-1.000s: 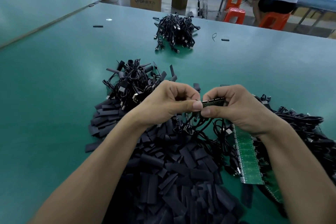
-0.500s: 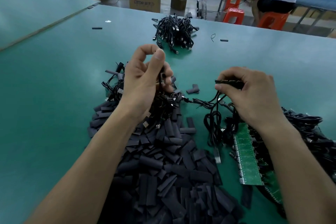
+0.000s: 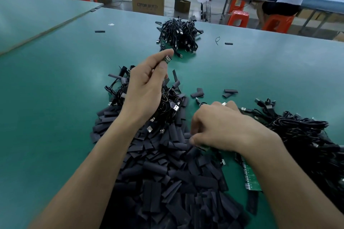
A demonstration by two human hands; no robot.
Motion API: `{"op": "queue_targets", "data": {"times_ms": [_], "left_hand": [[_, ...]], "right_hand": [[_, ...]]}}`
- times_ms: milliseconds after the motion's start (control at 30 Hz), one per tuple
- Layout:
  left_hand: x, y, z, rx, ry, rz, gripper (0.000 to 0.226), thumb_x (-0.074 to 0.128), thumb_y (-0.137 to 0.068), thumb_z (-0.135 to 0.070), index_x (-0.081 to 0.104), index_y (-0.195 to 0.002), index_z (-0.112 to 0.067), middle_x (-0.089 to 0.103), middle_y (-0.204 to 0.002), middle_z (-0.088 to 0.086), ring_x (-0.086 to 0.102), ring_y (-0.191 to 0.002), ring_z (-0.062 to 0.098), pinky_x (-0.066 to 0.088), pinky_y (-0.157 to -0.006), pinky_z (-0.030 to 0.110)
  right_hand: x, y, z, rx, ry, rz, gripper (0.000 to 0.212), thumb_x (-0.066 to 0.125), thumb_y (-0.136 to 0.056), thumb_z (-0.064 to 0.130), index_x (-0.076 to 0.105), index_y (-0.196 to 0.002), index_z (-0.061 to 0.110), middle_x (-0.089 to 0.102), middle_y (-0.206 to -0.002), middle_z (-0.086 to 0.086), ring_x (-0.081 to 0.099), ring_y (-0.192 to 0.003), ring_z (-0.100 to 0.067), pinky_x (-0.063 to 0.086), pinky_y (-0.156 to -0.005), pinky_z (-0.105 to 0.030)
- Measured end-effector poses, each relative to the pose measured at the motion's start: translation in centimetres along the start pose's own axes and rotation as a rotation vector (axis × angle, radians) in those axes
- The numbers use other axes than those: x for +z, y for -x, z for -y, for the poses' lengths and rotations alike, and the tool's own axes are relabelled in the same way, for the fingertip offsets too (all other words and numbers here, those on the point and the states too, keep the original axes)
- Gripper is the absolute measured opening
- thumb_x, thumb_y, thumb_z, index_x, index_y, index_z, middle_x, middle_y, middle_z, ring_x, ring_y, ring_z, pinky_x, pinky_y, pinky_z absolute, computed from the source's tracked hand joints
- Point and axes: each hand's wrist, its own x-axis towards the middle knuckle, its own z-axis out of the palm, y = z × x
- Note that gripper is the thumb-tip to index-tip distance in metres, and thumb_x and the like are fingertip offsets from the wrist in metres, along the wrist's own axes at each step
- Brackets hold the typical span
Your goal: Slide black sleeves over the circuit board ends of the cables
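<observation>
My left hand (image 3: 147,89) is raised over the tangle of black cables (image 3: 168,105) and pinches a small circuit board end (image 3: 168,59) between thumb and forefinger. My right hand (image 3: 221,128) is low at the right edge of the big pile of flat black sleeves (image 3: 167,182). Its fingers are curled shut, and a sliver of green circuit board strip (image 3: 205,148) shows under them. The rest of that strip is hidden by the hand.
A green circuit board panel (image 3: 251,178) lies beside my right wrist, with a heap of black cables (image 3: 307,135) to its right. A separate cable heap (image 3: 178,35) sits far across the green table (image 3: 55,89). Loose sleeves (image 3: 229,92) lie between. A person sits at another bench behind.
My hands were together on a board strip, then parted. The left hand rose and moved away with the board end. The right hand dropped to the sleeve pile's edge.
</observation>
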Motion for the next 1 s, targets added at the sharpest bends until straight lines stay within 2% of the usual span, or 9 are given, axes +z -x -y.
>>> {"op": "queue_targets", "data": {"times_ms": [100,200,400,500,600,733,800,933,1000], "left_hand": [[-0.2,-0.1,0.1,-0.014,-0.013,0.012,0.044,0.041,-0.097,-0.016,0.057,-0.138,-0.023,0.054,-0.068,-0.016,0.036,-0.059,0.007,0.030,-0.051,0.026],[-0.2,-0.1,0.2,0.008,-0.072,0.042,0.043,0.043,-0.103,-0.008,0.050,-0.144,-0.018,0.064,-0.076,-0.020,0.048,-0.063,0.000,0.042,-0.058,0.015],[-0.3,-0.1,0.3,0.036,-0.110,0.073,0.031,0.052,-0.102,-0.009,0.052,-0.127,-0.027,0.075,-0.090,-0.012,0.059,-0.065,0.001,0.048,-0.061,0.015],[-0.3,-0.1,0.3,0.024,-0.076,0.068,0.027,0.052,-0.102,-0.010,0.055,-0.116,-0.032,0.075,-0.089,-0.011,0.058,-0.062,0.002,0.047,-0.060,0.015],[-0.3,-0.1,0.2,0.013,-0.055,0.059,0.025,0.052,-0.101,-0.011,0.056,-0.114,-0.032,0.075,-0.090,-0.009,0.058,-0.061,0.003,0.047,-0.059,0.015],[-0.4,0.0,0.1,-0.001,-0.043,0.052,0.023,0.054,-0.102,-0.011,0.055,-0.114,-0.031,0.076,-0.090,-0.008,0.058,-0.060,0.003,0.047,-0.059,0.015],[-0.4,0.0,0.0,-0.009,-0.037,0.053,0.023,0.054,-0.102,-0.010,0.055,-0.115,-0.029,0.076,-0.090,-0.008,0.058,-0.059,0.003,0.047,-0.059,0.015],[-0.4,-0.1,0.0,-0.021,-0.027,0.053,0.023,0.054,-0.102,-0.009,0.055,-0.114,-0.029,0.076,-0.089,-0.009,0.057,-0.058,0.002,0.046,-0.059,0.014],[-0.4,-0.1,0.0,-0.027,-0.027,0.050,0.023,0.054,-0.102,-0.009,0.056,-0.113,-0.028,0.077,-0.088,-0.009,0.057,-0.058,0.003,0.046,-0.058,0.014]], "right_hand": [[0.3,0.0,1.1,-0.050,-0.005,0.037,0.033,0.081,-0.076,0.046,0.067,-0.100,0.028,0.058,-0.091,0.007,0.048,-0.091,-0.023,0.032,-0.074,-0.028],[1.0,0.5,1.7,-0.060,0.037,0.107,0.038,0.085,-0.072,0.044,0.065,-0.100,0.029,0.049,-0.086,0.008,0.031,-0.072,-0.009,0.015,-0.056,-0.023],[2.3,0.3,2.4,-0.073,0.122,0.193,0.046,0.088,-0.065,0.047,0.059,-0.095,0.027,0.055,-0.082,0.007,0.056,-0.087,-0.019,0.025,-0.087,-0.039],[2.4,0.5,2.5,-0.105,0.136,0.172,0.039,0.088,-0.067,0.039,0.061,-0.093,0.027,0.056,-0.081,0.007,0.056,-0.088,-0.020,0.023,-0.083,-0.038],[2.5,0.9,2.6,-0.128,0.124,0.176,0.035,0.088,-0.069,0.035,0.062,-0.093,0.029,0.062,-0.095,0.006,0.054,-0.093,-0.019,0.021,-0.081,-0.037],[2.5,1.1,2.6,-0.134,0.158,0.209,0.048,0.088,-0.068,0.038,0.063,-0.107,0.026,0.058,-0.110,0.005,0.052,-0.108,-0.020,0.023,-0.086,-0.039],[2.6,1.0,2.6,-0.145,0.172,0.219,0.048,0.090,-0.067,0.037,0.063,-0.105,0.023,0.058,-0.109,0.004,0.053,-0.108,-0.021,0.024,-0.086,-0.039],[2.9,1.0,2.2,-0.177,0.070,0.223,0.033,0.089,-0.068,0.025,0.057,-0.076,0.025,0.055,-0.091,0.010,0.050,-0.094,-0.012,0.022,-0.082,-0.035],[2.5,0.9,1.7,-0.170,-0.061,0.236,0.028,0.088,-0.071,0.024,0.059,-0.071,0.023,0.058,-0.083,0.011,0.052,-0.088,-0.009,0.029,-0.083,-0.031]]}}
